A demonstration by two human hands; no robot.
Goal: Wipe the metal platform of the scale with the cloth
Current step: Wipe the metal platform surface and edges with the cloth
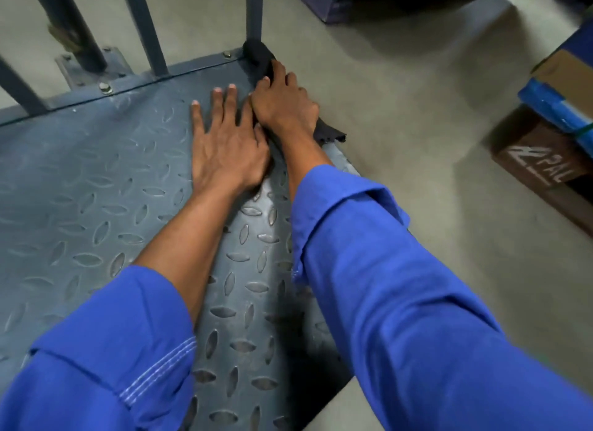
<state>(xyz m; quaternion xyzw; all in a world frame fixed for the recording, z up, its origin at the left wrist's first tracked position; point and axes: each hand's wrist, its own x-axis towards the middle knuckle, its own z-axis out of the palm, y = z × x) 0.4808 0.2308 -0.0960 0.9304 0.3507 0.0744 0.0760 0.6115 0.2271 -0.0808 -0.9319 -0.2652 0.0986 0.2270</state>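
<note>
The metal platform (96, 190) fills most of what I can see from here, a grey tread-plate deck running away from the person toward a bolted back rail, with pale floor (433, 126) off its right side. Both arms in blue sleeves (385, 286) reach out over the deck to its far right corner, at the foot of an upright post (254, 10).

The left hand (224, 142) lies flat on the plate with its fingers straight and spread, holding nothing (it looks to me like a brace for the lean). The right hand (285, 106) is hard up against it, the two seemingly touching near the left thumb, and its fingers are curled down over the cloth (258, 60).

That dark cloth is bunched and stretched along the platform's right edge: one end is pushed into the corner by the post, the other trails out behind the right wrist over the lip toward the floor. So its long axis follows the edge, running away from the person.

What matters next, I'd say, is that nearly all the unwiped-looking plate lies left of the cloth and back toward the person. The right hand already has it; a sweep would go leftward or be drawn homeward, and the flat left hand sits right in that leftward path.
</note>
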